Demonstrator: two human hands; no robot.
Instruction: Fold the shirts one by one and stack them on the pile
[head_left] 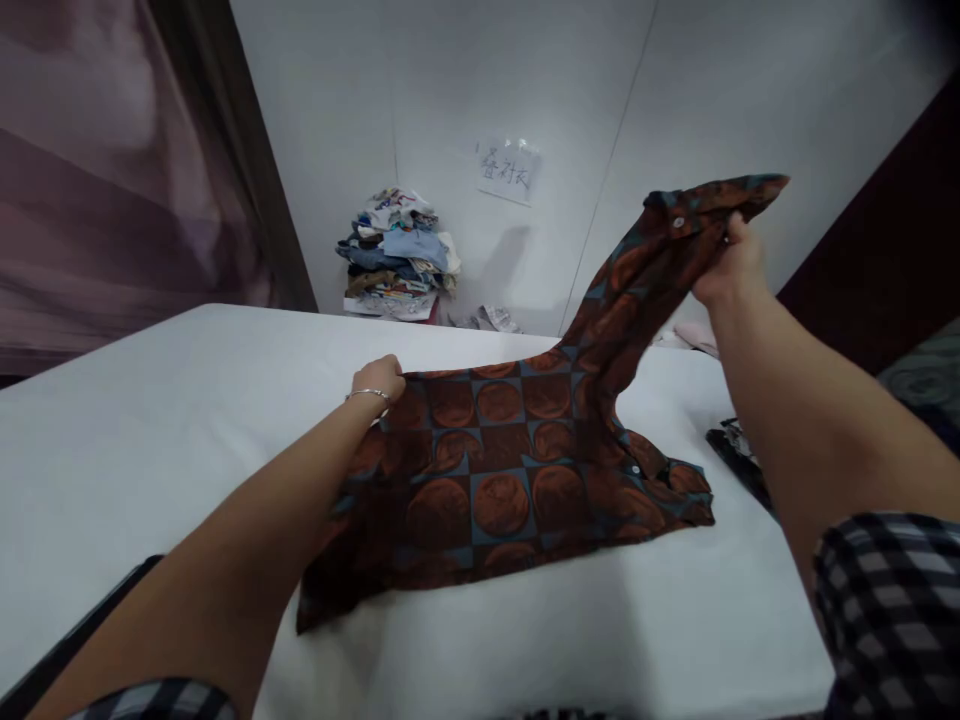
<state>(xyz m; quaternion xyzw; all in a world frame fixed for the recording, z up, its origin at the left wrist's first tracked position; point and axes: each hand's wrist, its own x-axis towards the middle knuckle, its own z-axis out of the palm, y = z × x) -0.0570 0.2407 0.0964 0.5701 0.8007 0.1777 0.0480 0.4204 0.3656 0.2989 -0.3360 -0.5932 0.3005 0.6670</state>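
A dark brown shirt (501, 500) with blue squares and orange-brown circles lies spread on the white table (187, 450). My left hand (379, 380), a bracelet at its wrist, is closed on the shirt's far edge at the left. Up in the air on the right, my right hand (733, 265) grips the shirt's collar end, so that part of the cloth rises off the table in a slanting strip. A small white button shows on the lifted part and another on the part lying down. My right fingertips are partly hidden by the cloth.
Behind the table a tall pile of folded clothes (401, 255) stands against the white wall, with more cloth (491, 319) beside it. A handwritten paper sign (508, 170) hangs above. Dark items lie at the table's right (739, 455) and a dark strip (82, 630) at lower left.
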